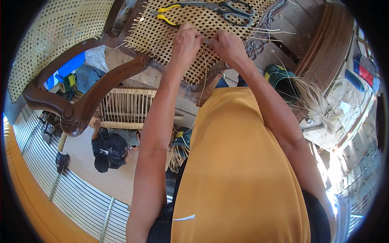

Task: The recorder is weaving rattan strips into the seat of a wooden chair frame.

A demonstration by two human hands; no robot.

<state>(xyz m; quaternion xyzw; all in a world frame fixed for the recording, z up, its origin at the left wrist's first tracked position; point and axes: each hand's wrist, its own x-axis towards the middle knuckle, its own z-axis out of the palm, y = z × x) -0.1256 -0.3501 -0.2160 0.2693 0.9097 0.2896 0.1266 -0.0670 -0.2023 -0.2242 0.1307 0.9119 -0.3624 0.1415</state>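
the woven seat point(197, 72) lies under the left hand point(186, 43) and right hand point(230, 46), equally near — fingers curl in, their hold too small to tell.

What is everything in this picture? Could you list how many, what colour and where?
Cane seat: one, tan, top centre
Pliers: one pair, yellow-handled, on the seat
Scissors: one pair, dark, beside the pliers
Cane panel: one, tan, upper left
Chair arm: one, brown, left
Curved wood: one piece, brown, upper right
Cans: at least two, green, right and left of centre
Cane strands: many, pale, at the right-hand can
Strung frame: one, tan, left of centre
Co-worker: one, dark clothes, lower left
Ribbed sheeting: uncounted, silvery, lower left
Top: one, mustard, worn, centre
Left hand: one, bare, at the seat
Right hand: one, bare, beside it
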